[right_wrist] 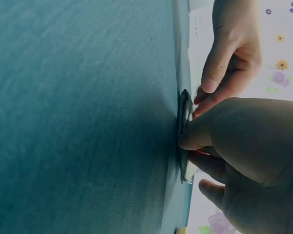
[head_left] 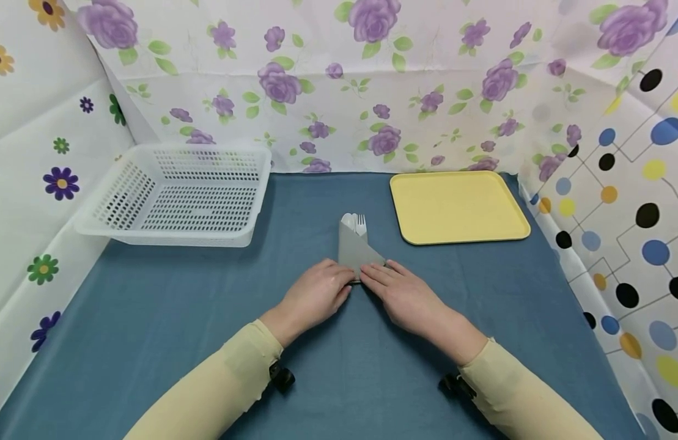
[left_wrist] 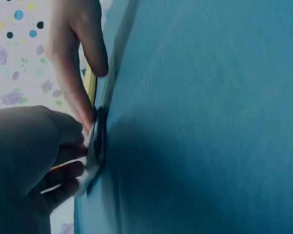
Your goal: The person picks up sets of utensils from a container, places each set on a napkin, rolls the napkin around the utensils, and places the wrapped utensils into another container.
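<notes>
A grey folded napkin [head_left: 350, 250] lies on the blue cloth in front of me, one flap laid slantwise across it. From its far end stick out a fork [head_left: 361, 223] and the rounded end of a pale utensil [head_left: 348, 220], perhaps a spoon. My left hand [head_left: 316, 296] rests its fingertips on the napkin's near left edge. With its fingers fairly straight, my right hand [head_left: 407, 299] presses the slanted flap at the near right. In the left wrist view the napkin [left_wrist: 96, 151] looks like a thin stack beneath the fingertips. The fingers partly hide its near end.
A white perforated plastic basket [head_left: 247, 235] stands at the back left. At the back right lies a yellow tray [head_left: 460, 208]. Blue cloth [head_left: 344, 379] covers the table, and flowered and dotted sheets [head_left: 327, 140] hang around it.
</notes>
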Available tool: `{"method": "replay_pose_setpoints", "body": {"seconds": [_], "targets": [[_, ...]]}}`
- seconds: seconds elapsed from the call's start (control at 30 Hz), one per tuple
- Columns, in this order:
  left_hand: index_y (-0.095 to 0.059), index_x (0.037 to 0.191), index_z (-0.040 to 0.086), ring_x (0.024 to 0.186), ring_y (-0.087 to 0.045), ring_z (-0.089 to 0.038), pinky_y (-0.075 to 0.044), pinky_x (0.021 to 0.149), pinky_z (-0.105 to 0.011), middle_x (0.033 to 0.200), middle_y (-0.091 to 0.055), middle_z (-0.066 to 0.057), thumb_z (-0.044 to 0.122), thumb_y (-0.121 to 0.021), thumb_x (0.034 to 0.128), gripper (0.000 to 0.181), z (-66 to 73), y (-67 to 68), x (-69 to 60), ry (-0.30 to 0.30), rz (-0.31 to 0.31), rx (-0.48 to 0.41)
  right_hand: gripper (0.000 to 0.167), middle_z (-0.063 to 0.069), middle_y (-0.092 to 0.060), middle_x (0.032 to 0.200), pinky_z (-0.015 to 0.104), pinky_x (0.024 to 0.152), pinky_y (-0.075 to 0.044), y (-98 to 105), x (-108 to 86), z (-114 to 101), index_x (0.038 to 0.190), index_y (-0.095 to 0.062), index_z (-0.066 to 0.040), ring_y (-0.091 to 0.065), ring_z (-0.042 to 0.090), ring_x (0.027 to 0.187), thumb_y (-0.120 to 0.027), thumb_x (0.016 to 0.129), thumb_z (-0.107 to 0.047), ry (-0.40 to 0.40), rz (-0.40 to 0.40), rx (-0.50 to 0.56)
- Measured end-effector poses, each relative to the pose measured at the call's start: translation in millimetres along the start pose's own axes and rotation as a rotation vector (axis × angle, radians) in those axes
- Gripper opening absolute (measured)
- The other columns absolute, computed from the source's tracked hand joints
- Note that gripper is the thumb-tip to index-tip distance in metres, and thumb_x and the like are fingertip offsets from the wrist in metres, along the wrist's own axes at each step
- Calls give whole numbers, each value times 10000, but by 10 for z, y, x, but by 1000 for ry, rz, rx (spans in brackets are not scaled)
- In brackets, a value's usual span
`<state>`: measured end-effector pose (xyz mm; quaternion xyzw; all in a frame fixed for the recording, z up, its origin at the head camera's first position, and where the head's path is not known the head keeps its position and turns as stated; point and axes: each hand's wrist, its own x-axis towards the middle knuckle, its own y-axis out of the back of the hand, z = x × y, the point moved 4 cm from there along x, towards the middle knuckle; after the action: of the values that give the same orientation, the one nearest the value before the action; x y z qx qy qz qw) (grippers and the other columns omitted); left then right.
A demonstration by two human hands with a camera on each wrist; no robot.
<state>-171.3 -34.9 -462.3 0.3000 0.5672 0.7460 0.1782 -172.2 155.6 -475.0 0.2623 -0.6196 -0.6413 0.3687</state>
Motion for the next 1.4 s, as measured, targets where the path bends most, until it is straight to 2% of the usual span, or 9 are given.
{"method": "replay_pose_setpoints", "body": {"seconds": [0.1,0.2,0.33,0.47,0.73,0.87,1.0,1.13,1.4], "targets": [[-684,1485,33,1444,-588,-301,-445,1235,-477,1529,-658,-127,270,-713,1116,440,-100,1,29,-35,-51,59,486,143,-597,1603,527,1273,-398,8,10,7,1562,-618,-25,-586,311,1466,-705,1090,-95,-2,-6,3],[-505,1647,32,1624,-369,-307,-251,1345,-512,1717,-457,-135,426,-623,1148,647,-203,-20,63,-52,-155,115,502,143,-587,1612,537,1270,-399,9,13,13,1565,-613,-20,-578,308,1475,-716,1079,-90,-6,-11,19],[-355,1726,54,1678,-227,-299,-143,1371,-506,1802,-286,-126,560,-516,1153,782,-299,-58,94,-55,-281,139,504,144,-575,1624,548,1272,-394,-4,4,18,1571,-605,-15,-560,301,1494,-706,1082,-84,-10,-18,44],[-302,1743,55,1686,-198,-302,-119,1375,-490,1816,-240,-130,603,-476,1149,827,-343,-95,100,-45,-344,110,507,140,-567,1632,547,1279,-384,-19,-6,20,1577,-599,-18,-546,292,1506,-704,1086,-87,-12,-22,55],[-255,1759,74,1694,-159,-295,-104,1377,-478,1829,-188,-140,603,-474,1150,837,-399,-161,72,-25,-352,54,510,138,-571,1629,540,1285,-376,-11,-1,27,1578,-599,-22,-546,291,1506,-709,1084,-81,-18,-20,67],[-230,1766,83,1699,-131,-288,-87,1378,-480,1835,-161,-133,614,-454,1153,842,-410,-200,61,-14,-359,65,509,139,-573,1627,539,1285,-376,-13,2,23,1578,-599,-21,-546,289,1506,-707,1084,-80,-17,-20,70],[-234,1768,96,1700,-129,-273,-69,1378,-481,1837,-165,-115,633,-435,1150,843,-395,-218,54,-2,-354,116,507,136,-576,1625,537,1289,-370,-17,8,18,1576,-603,-24,-549,290,1503,-711,1084,-88,-19,-23,60],[-292,1750,75,1692,-173,-273,-83,1378,-484,1822,-230,-114,631,-439,1150,832,-330,-197,41,-27,-333,157,505,133,-580,1622,535,1288,-371,-17,18,14,1573,-608,-28,-552,288,1501,-714,1086,-103,-19,-31,45],[-335,1734,60,1672,-250,-278,-111,1377,-468,1796,-306,-116,607,-467,1152,809,-190,-162,-65,-88,-312,162,505,139,-587,1614,533,1284,-379,-1,20,2,1568,-610,-20,-553,286,1500,-720,1084,-112,-21,-31,37]]}}
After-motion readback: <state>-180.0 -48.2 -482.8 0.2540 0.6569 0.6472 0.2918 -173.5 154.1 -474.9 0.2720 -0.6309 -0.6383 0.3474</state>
